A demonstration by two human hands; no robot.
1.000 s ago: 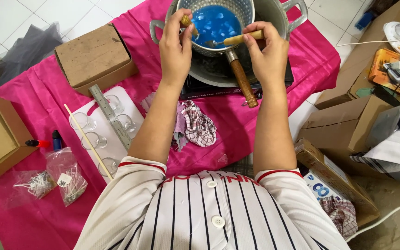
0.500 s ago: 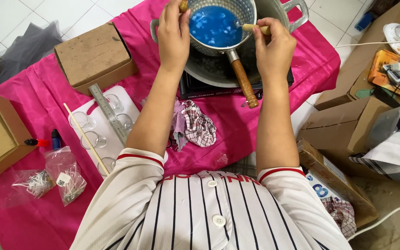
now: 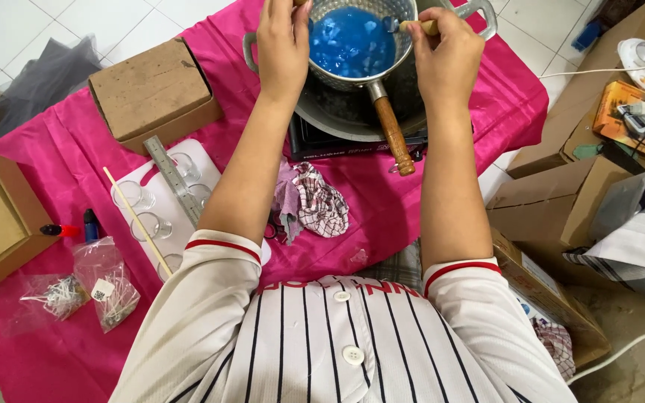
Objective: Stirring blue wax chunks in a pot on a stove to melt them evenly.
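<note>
With both hands gripping wooden sticks, left hand (image 3: pixel 284 45) and right hand (image 3: pixel 446 52) over the saucepan (image 3: pixel 352 45), blue wax (image 3: pixel 349 41) between them could slosh out if the pan tips.

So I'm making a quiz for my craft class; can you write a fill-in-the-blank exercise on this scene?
1. The small saucepan holds a ____ liquid.
2. The table is covered with a ____ cloth.
3. The saucepan's handle is made of ____.
4. The right hand pinches a small ____ over the saucepan.

Missing words: blue; pink; wood; stick
</note>
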